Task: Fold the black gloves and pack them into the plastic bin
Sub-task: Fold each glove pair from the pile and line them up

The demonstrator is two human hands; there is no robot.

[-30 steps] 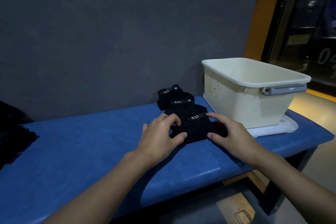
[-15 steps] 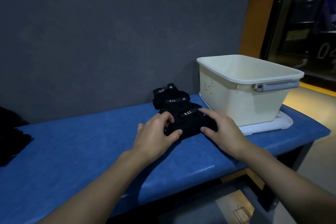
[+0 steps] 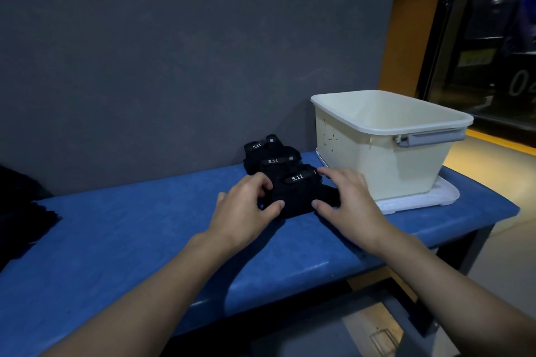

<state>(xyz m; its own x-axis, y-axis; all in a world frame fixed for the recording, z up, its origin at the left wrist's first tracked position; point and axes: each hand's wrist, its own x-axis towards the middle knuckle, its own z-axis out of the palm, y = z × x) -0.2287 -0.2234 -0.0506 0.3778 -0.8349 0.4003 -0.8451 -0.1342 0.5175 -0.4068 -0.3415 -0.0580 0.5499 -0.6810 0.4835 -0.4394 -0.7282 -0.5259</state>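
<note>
Black gloves (image 3: 295, 191) beside plastic bin (image 3: 391, 165), gripped by left hand (image 3: 246, 211), right hand (image 3: 348, 206).

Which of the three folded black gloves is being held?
The nearest folded black glove, gripped by left hand and right hand; the two behind are not held.

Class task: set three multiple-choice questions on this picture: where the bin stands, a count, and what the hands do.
1. The plastic bin stands: A on the floor; B on a white tray on the blue bench; C on a chair.
2. "5.11" labels showing on the folded gloves: A one; B five; C three.
3. The left hand and right hand: A grip the nearest glove; B hang idle; C reach into the bin.
Answers: B, the tray's rim shows under the bin; C, one label on each of three bundles; A, thumbs and fingers curl round it.
</note>
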